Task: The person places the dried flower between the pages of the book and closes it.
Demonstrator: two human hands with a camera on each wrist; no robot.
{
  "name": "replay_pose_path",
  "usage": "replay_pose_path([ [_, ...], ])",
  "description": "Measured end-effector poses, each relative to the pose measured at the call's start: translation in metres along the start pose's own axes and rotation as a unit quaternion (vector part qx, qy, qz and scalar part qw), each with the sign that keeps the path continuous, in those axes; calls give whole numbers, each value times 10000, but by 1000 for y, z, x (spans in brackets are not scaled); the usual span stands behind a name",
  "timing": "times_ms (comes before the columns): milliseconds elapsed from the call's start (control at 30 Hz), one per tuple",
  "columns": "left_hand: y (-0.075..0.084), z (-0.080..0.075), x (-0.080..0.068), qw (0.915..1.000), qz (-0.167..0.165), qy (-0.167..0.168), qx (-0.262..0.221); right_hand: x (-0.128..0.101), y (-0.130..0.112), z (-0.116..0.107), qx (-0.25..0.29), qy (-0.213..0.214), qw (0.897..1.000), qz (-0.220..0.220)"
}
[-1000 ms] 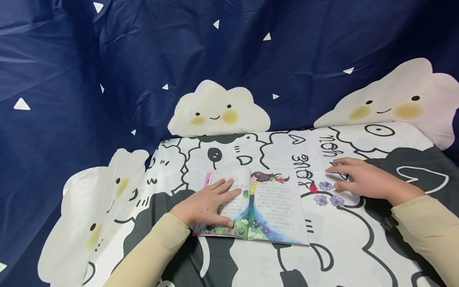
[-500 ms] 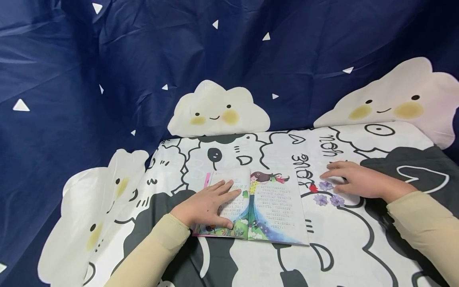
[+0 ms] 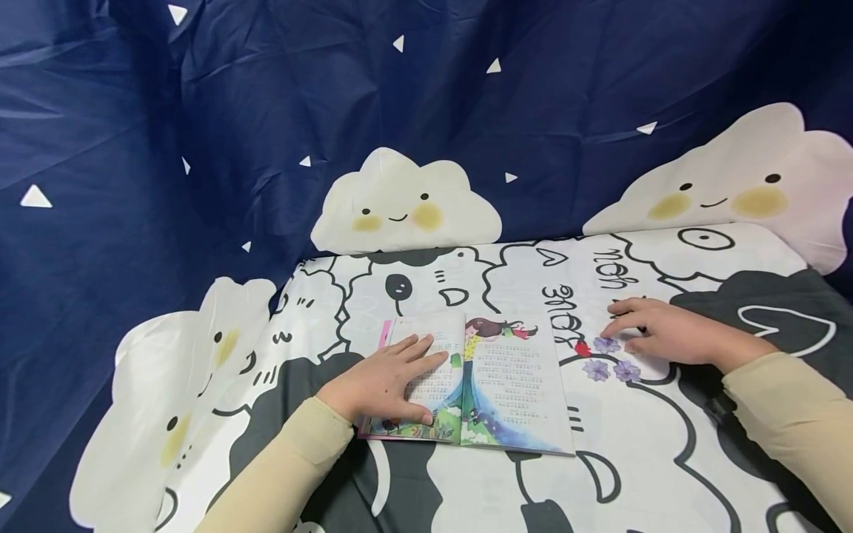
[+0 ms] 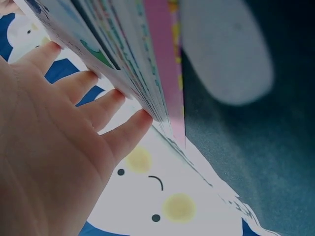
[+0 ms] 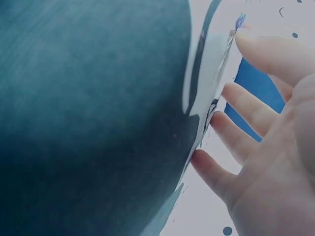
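Note:
An illustrated book (image 3: 513, 392) lies open on the printed cloth. My left hand (image 3: 388, 379) rests on its left page, fingers spread and thumb near the bottom of the page. In the left wrist view the fingertips meet the page, beside the stacked leaves and pink cover edge (image 4: 165, 59). To the right of the book are a small red flower-like piece (image 3: 583, 349) and three purple flowers (image 3: 597, 371). My right hand (image 3: 683, 337) rests palm down just right of them, thumb beside the upper flower. In the right wrist view its relaxed fingertips reach the cloth near a purple flower (image 5: 240, 22).
The black and white cartoon cloth (image 3: 640, 459) covers the surface under both hands. White cloud-shaped cushions with smiling faces (image 3: 406, 203) stand along the back and left edges. Behind them hangs a dark blue cloth (image 3: 426, 89) with white triangles.
My right hand has shifted slightly left toward the purple flowers, covering a small greenish-yellow spot visible a second ago. The left hand and the book have stayed in place.

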State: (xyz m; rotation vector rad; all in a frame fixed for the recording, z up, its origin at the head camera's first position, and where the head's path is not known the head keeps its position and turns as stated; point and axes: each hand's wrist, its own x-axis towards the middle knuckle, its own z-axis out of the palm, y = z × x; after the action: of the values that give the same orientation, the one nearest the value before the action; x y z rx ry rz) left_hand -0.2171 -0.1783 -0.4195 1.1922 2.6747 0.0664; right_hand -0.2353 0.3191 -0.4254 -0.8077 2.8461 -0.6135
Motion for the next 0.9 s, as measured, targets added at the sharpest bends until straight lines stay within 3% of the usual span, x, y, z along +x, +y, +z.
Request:
replay_pose_path([
  [367, -1, 0, -2, 9999, -97, -83, -72, 13, -5, 1, 18, 146, 9997, -215],
  [900, 0, 0, 0, 10000, -23, -53, -50, 15, 1, 1, 24, 174, 9998, -105],
])
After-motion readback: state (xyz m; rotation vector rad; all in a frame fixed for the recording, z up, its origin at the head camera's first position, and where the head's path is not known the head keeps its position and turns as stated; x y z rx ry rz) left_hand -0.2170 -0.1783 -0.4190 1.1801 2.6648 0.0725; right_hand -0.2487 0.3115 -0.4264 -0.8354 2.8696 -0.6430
